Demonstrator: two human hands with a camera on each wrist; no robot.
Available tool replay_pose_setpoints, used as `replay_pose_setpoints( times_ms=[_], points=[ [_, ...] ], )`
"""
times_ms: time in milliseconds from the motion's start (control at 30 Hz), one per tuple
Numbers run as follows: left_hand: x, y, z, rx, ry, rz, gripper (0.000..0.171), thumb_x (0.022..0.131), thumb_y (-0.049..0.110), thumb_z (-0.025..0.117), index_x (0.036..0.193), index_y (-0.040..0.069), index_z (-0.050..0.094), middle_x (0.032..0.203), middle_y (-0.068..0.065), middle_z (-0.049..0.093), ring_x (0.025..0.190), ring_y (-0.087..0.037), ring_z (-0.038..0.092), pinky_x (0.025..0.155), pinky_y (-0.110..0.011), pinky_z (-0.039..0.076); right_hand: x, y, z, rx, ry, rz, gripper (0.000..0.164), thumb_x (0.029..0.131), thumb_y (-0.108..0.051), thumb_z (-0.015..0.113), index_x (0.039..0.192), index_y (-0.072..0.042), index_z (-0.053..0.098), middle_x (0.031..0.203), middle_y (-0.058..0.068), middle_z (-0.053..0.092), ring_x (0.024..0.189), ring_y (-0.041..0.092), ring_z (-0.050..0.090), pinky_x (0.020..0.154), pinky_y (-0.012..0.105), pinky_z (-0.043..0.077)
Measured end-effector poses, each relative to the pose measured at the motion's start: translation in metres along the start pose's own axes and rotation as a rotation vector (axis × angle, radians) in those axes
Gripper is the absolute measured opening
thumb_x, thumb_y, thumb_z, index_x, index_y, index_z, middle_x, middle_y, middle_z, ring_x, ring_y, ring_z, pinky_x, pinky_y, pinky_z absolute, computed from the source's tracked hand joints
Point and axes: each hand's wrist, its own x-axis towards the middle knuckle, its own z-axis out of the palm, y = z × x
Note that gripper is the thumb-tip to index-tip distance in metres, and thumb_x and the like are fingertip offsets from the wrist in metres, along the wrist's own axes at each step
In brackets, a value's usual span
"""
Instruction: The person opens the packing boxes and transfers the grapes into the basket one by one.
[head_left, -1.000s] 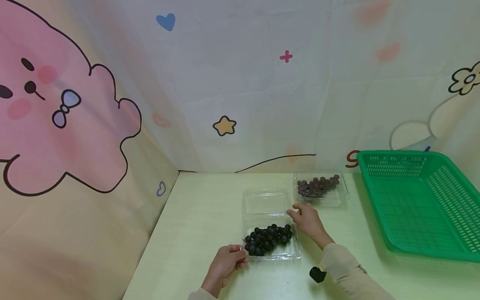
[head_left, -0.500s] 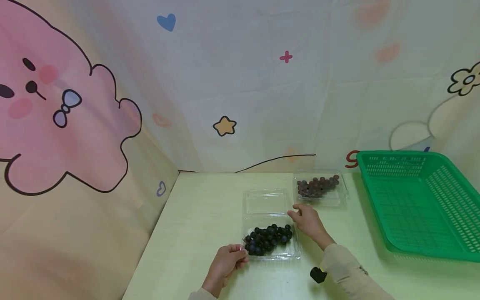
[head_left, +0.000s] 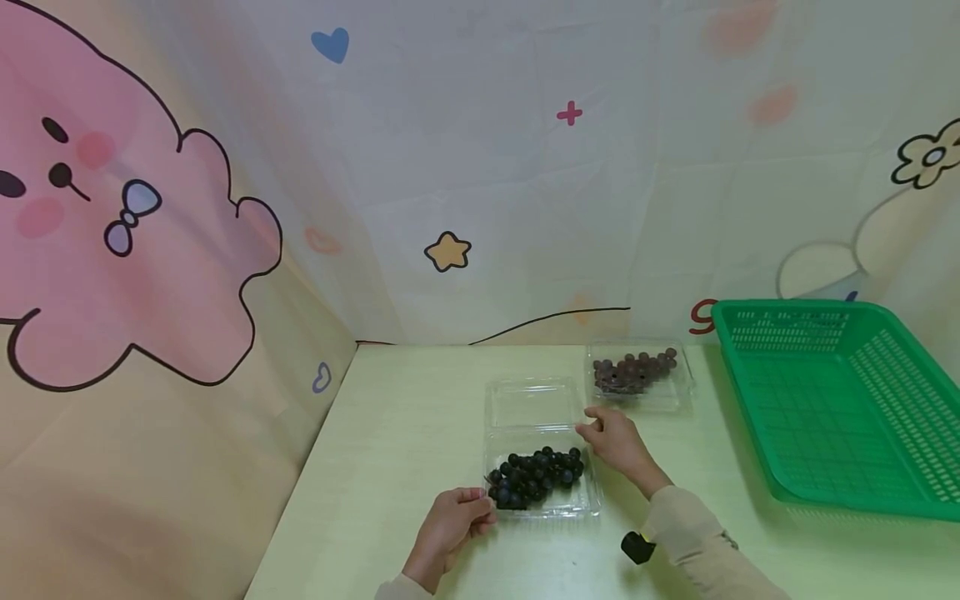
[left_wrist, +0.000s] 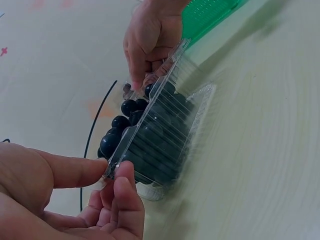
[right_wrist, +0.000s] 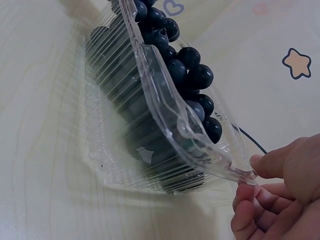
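Observation:
A clear plastic clamshell box lies on the table with its lid folded back, away from the person. Inside the base sits a bunch of dark grapes, some rising above the rim. My left hand pinches the rim at the left side; the left wrist view shows thumb and fingertips on either side of the plastic. On the opposite side, near the hinge, my right hand pinches the edge between its thumb and curled fingers.
Behind the right hand stands a second clear box holding reddish grapes. A large green plastic basket is at the right. A small black object hangs by the right sleeve. A printed curtain closes off the back.

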Motion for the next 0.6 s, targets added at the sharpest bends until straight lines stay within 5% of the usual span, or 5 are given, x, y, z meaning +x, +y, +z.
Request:
replay_pose_setpoints(
  times_ms=[233, 500, 600],
  points=[
    [0.0007, 0.0044, 0.0006, 0.15, 0.053, 0.028, 0.031, 0.098, 0.008, 0.067, 0.122, -0.011, 0.061, 0.099, -0.01, 0.072, 0.084, -0.018, 0.07, 0.074, -0.034, 0.058, 0.0, 0.0006, 0.0005, 0.001, 0.009, -0.013, 0.043, 0.1, -0.008, 0.066, 0.132, 0.019, 0.056, 0.079, 0.012, 0.068, 0.06, 0.013, 0.058, 0.061, 0.033, 0.048],
    [-0.0027, 0.0051, 0.0043, 0.316, 0.186, 0.208, 0.035, 0.091, 0.009, 0.073, 0.118, -0.009, 0.062, 0.096, -0.01, 0.064, 0.082, -0.02, 0.063, 0.068, -0.033, 0.053, -0.0021, 0.0006, 0.0016, 0.014, 0.015, -0.007, 0.043, 0.099, -0.007, 0.066, 0.131, 0.019, 0.056, 0.08, 0.012, 0.069, 0.06, 0.013, 0.058, 0.06, 0.033, 0.048],
    [-0.0037, 0.0074, 0.0043, 0.371, 0.219, 0.226, 0.036, 0.09, 0.011, 0.074, 0.118, -0.007, 0.063, 0.097, -0.009, 0.063, 0.084, -0.02, 0.061, 0.069, -0.034, 0.053, -0.0025, -0.0002, 0.0013, 0.013, 0.017, -0.006, 0.043, 0.099, -0.008, 0.066, 0.132, 0.019, 0.056, 0.081, 0.013, 0.069, 0.06, 0.013, 0.058, 0.06, 0.033, 0.049]
  ],
)
